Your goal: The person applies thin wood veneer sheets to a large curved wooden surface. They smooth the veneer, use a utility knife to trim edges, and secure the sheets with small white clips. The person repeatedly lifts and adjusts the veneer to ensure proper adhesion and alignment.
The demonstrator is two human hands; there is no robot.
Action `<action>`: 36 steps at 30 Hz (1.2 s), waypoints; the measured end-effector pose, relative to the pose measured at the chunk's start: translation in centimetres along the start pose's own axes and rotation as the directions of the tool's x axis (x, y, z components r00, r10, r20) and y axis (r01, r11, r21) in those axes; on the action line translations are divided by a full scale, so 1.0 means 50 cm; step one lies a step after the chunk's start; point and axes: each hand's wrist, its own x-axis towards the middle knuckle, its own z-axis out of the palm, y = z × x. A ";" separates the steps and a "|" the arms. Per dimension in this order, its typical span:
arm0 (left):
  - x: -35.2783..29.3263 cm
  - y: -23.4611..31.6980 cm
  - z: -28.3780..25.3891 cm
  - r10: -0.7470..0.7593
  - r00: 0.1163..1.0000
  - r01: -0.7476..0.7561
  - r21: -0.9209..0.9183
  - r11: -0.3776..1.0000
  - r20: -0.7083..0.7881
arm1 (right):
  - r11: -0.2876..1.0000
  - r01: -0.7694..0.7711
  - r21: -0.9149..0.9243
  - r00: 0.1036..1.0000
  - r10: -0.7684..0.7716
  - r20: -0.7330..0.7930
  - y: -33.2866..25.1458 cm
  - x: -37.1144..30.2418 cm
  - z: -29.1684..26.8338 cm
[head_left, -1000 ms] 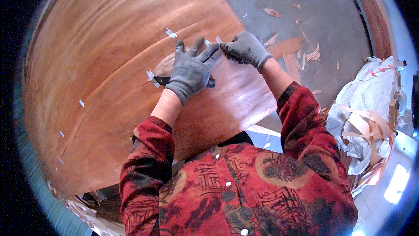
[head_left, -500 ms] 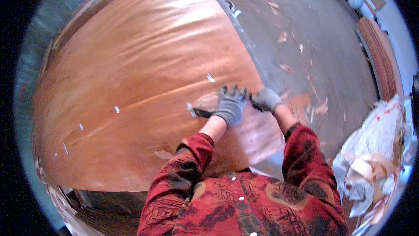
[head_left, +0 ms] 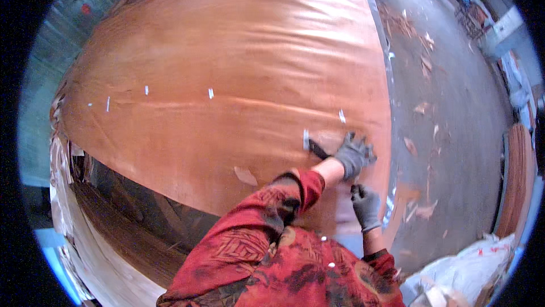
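Note:
A broad sheet of reddish-brown wood veneer (head_left: 170, 131), rippled toward its far side, spreads in front of me. My left hand (head_left: 354, 157), in a grey glove, lies on it near the right edge with fingers spread. Beside its wrist is a black narrow shape (head_left: 319, 149); I cannot tell whether it is a tool or a gap. A white tape strip (head_left: 306, 139) adjoins it. My right hand (head_left: 367, 207), also gloved, is closed just nearer to me, by the sheet's right edge; what its fingers hold, if anything, cannot be made out.
More tape pieces (head_left: 210, 93) and a loose veneer scrap (head_left: 246, 175) lie on the sheet. Veneer scraps litter the grey floor (head_left: 465, 119) at right. A brown stack (head_left: 515, 179) and a whitish sack (head_left: 462, 270) stand far right. Dark layered stock (head_left: 130, 222) shows at lower left.
My view has turned, so the sheet appears shifted rightward. My right hand has drawn back toward me, away from the left hand, which stays on the veneer by the black shape.

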 end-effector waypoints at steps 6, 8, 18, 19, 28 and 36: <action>0.002 -0.018 -0.069 0.080 0.964 -0.088 0.019 0.996 0.254 | 0.619 -0.370 0.693 0.913 0.382 0.145 0.016 -0.069 -0.057; 0.006 -0.030 -0.067 0.057 0.981 -0.044 -0.070 0.997 0.184 | 0.526 -0.366 0.767 0.901 0.407 0.151 0.034 -0.082 -0.070; -0.051 -0.049 -0.021 -0.070 0.929 0.015 -0.152 0.988 -0.364 | 0.610 -0.261 0.748 0.918 0.397 -0.003 0.048 -0.146 -0.037; -0.050 -0.022 -0.042 -0.015 0.959 -0.008 -0.080 0.997 -0.284 | 0.592 -0.271 0.759 0.890 0.454 -0.036 0.032 -0.167 -0.044; -0.008 -0.074 0.004 -0.201 0.980 0.198 -0.189 0.962 0.002 | 0.504 -0.299 0.810 0.939 0.306 0.157 -0.019 -0.154 -0.078; -0.078 -0.082 -0.044 -0.105 0.986 0.087 -0.136 0.987 -0.129 | 0.829 -0.105 0.550 0.993 0.117 0.013 -0.042 -0.163 -0.063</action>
